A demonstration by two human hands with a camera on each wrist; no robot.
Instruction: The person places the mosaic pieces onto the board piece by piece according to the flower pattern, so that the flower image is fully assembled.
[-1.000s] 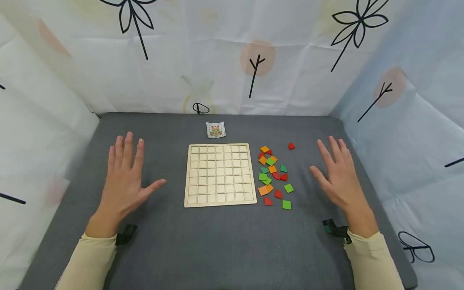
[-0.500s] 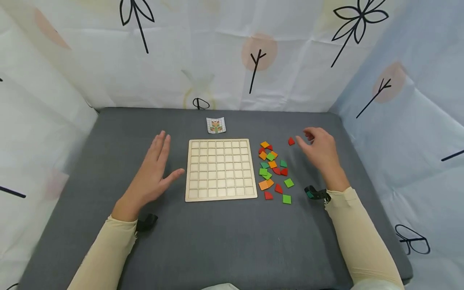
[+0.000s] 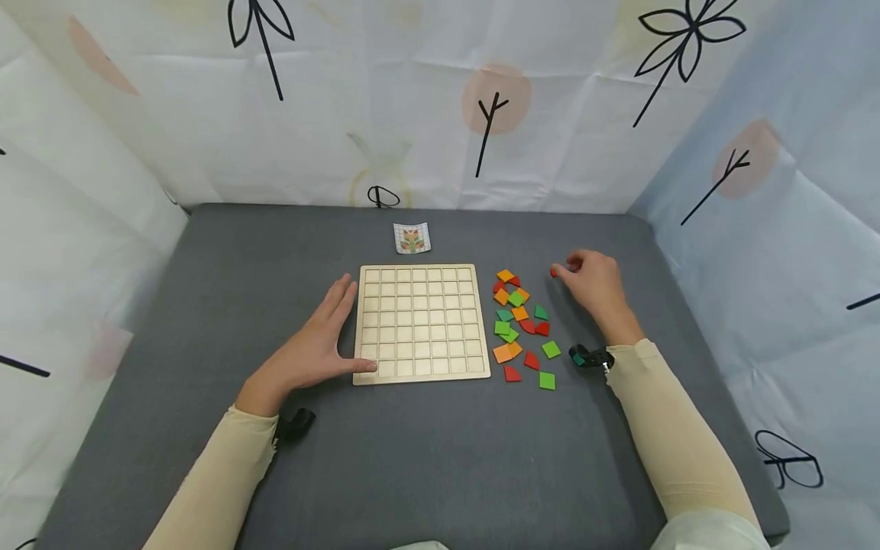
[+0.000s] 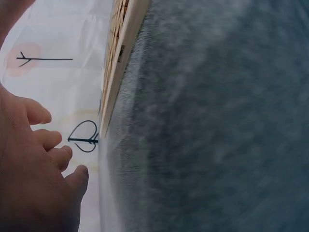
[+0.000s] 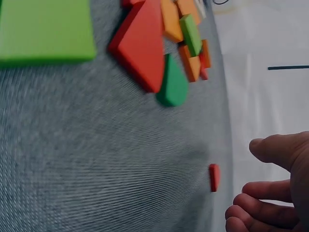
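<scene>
A square wooden board (image 3: pixel 422 325) with a grid of shallow square cells lies on the grey table. My left hand (image 3: pixel 309 351) is at its left side, thumb over the lower left corner and fingers along the left edge. In the left wrist view the left fingers (image 4: pixel 63 157) are slightly bent and hold nothing. To the right, my right hand (image 3: pixel 594 283) hovers at a lone red piece (image 3: pixel 553 272), mostly hidden by the thumb in the head view. In the right wrist view that red piece (image 5: pixel 214 178) lies on the cloth, and thumb and fingers are apart.
Several orange, green and red pieces (image 3: pixel 520 313) lie scattered between the board and my right hand, some overlapping. A small picture card (image 3: pixel 412 239) lies behind the board. Printed white fabric (image 3: pixel 309 114) hangs around the table's back and sides.
My left hand has moved right to the board's lower left corner. The right hand has moved left and in to the lone red piece, its fingers bending from straight.
</scene>
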